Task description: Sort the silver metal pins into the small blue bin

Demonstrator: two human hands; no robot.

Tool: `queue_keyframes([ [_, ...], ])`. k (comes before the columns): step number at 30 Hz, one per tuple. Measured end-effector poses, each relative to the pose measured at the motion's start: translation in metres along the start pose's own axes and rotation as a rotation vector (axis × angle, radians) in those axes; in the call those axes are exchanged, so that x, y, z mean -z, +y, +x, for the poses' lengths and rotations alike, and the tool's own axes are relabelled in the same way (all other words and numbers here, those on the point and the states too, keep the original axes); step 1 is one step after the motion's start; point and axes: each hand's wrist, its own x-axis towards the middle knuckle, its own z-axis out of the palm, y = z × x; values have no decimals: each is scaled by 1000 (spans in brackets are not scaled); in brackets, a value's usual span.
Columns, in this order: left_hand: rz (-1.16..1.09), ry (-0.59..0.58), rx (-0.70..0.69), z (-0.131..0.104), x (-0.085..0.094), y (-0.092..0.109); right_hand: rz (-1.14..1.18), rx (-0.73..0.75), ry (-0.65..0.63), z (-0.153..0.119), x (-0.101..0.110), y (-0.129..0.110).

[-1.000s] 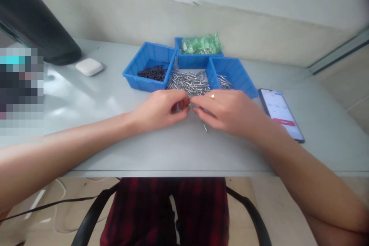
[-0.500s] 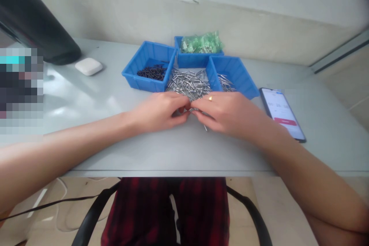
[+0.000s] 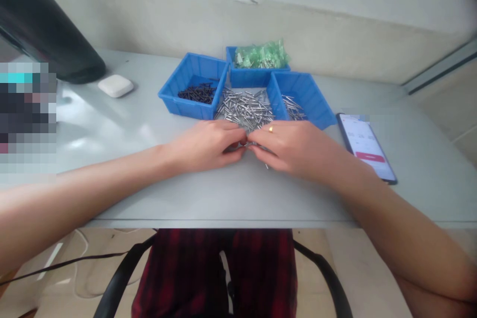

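My left hand and my right hand meet fingertip to fingertip at the near edge of a pile of silver metal pins. The fingers of both are pinched together. What lies between the fingertips is too small and hidden to name. A thin silver pin end shows just below my right fingers. Dark pins lie in the left blue bin. Some silver pins are in the right blue bin.
A rear blue bin holds green plastic packets. On the right lies a phone with its screen lit. At the left are a white case and a large dark cylinder. The table's front edge runs below my forearms.
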Motion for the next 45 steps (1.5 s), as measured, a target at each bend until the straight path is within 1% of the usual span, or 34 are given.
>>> queue_keyframes([
  [8,78,-14,-34,0,-2,-2,-16,17,-7,-1,2,-2],
  [17,70,-15,-35,0,-1,-2,-17,23,13,-1,0,-1],
  [23,72,-15,-33,0,-3,-1,-4,13,-11,0,0,0],
  [38,79,3,-35,0,-3,-1,27,2,-2,0,-2,1],
  [45,84,-7,-35,0,-2,-1,29,-2,-22,1,0,1],
])
